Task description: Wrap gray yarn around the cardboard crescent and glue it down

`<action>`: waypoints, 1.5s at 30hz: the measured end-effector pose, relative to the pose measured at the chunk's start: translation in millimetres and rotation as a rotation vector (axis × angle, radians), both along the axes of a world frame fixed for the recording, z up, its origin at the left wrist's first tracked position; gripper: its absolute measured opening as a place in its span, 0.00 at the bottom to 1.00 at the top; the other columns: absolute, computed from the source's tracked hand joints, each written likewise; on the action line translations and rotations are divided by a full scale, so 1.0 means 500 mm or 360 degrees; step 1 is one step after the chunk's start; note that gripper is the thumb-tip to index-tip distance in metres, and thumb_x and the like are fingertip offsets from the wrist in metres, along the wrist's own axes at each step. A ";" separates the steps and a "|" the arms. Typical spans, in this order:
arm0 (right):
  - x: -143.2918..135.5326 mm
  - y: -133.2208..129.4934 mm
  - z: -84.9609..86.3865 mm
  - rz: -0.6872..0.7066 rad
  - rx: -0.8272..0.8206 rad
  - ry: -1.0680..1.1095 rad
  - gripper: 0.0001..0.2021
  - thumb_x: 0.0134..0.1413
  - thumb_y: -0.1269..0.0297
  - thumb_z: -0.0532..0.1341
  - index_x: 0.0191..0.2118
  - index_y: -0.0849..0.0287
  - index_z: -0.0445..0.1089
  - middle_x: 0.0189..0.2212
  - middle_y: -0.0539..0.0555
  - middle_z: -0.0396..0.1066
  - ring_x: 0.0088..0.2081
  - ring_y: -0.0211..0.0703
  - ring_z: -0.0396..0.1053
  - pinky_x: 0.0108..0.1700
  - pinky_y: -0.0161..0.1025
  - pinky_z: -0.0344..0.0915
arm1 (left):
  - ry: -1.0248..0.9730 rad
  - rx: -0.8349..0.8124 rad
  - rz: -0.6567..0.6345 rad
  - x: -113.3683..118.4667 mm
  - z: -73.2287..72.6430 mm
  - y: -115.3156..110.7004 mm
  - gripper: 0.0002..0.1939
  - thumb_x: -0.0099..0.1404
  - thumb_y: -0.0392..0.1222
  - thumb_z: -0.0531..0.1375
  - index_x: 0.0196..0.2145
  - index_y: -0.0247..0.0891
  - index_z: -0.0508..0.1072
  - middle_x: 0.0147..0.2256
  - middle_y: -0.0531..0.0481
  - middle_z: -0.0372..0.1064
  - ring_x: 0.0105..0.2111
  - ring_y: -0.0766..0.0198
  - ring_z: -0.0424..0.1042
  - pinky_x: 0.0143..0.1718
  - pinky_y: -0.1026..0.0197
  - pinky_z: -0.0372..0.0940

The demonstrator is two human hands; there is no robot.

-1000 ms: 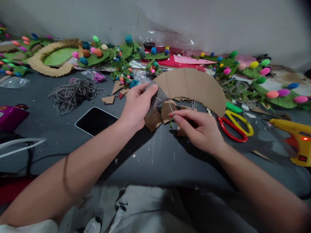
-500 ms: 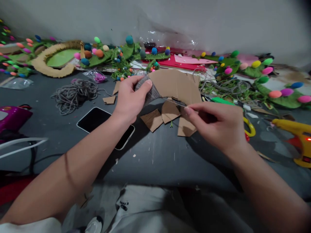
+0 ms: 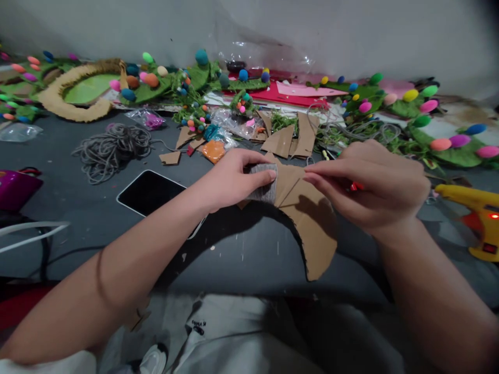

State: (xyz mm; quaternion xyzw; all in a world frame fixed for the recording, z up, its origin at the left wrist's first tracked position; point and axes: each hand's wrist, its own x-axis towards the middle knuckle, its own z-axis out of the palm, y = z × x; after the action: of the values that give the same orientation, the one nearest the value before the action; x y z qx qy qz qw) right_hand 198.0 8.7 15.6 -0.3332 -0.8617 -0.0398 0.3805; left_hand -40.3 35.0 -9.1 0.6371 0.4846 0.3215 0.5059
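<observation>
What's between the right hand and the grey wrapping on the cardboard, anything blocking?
Nothing visible blocks it. Bare curved cardboard lies between the right hand and the grey wrapping. The left hand covers part of the wrapping, not that bare stretch.

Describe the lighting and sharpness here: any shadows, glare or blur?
Head view: dim, cool light, darkest under the table; the right hand throws a soft shadow on the cardboard. Also in the head view: small glints on the clear plastic, a bright red light on the yellow glue gun, slightly soft fine detail, and a blackened top right corner.
</observation>
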 end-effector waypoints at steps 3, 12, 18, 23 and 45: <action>-0.011 -0.009 0.010 0.0194 -0.0073 0.0016 0.03 0.59 0.64 0.66 0.40 0.51 0.76 0.21 0.50 0.66 0.25 0.41 0.64 0.30 0.43 0.55 | -0.0018 -0.0097 -0.0006 0.005 -0.012 0.001 0.11 0.63 0.49 0.66 0.38 0.40 0.81 0.31 0.48 0.76 0.25 0.64 0.71 0.23 0.63 0.63; -0.045 -0.043 0.030 0.0596 -0.0662 0.0033 0.01 0.62 0.68 0.64 0.37 0.56 0.74 0.23 0.47 0.67 0.27 0.35 0.64 0.35 0.39 0.58 | -0.0126 -0.0203 0.0194 0.005 -0.014 0.018 0.08 0.61 0.44 0.65 0.29 0.36 0.79 0.27 0.49 0.74 0.23 0.68 0.68 0.23 0.66 0.60; -0.047 -0.046 0.022 0.0801 -0.0857 -0.0075 0.02 0.62 0.68 0.64 0.38 0.57 0.75 0.27 0.49 0.73 0.30 0.36 0.68 0.37 0.38 0.60 | -0.0192 -0.0284 0.0205 0.010 -0.008 0.013 0.09 0.63 0.44 0.64 0.28 0.36 0.78 0.26 0.49 0.73 0.22 0.68 0.67 0.22 0.66 0.60; -0.036 -0.037 0.030 0.0645 -0.0729 -0.0064 0.02 0.62 0.68 0.64 0.37 0.54 0.74 0.26 0.48 0.72 0.28 0.36 0.68 0.36 0.39 0.60 | -0.0019 -0.0060 0.0152 0.004 -0.013 0.012 0.08 0.61 0.44 0.65 0.32 0.36 0.79 0.27 0.50 0.73 0.24 0.67 0.68 0.24 0.65 0.59; 0.003 0.017 -0.011 0.0014 -0.0576 0.0242 0.10 0.58 0.55 0.68 0.32 0.55 0.78 0.23 0.48 0.71 0.22 0.33 0.58 0.25 0.36 0.56 | 0.0006 0.0247 -0.0541 0.006 0.030 -0.036 0.12 0.63 0.45 0.66 0.44 0.41 0.82 0.40 0.48 0.79 0.39 0.58 0.76 0.40 0.61 0.69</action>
State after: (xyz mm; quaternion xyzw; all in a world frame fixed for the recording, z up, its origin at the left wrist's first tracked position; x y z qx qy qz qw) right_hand 199.4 17.2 10.3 -0.3944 -0.8251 0.1428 0.3785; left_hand -37.4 17.2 5.7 0.7474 0.3448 0.2666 0.5014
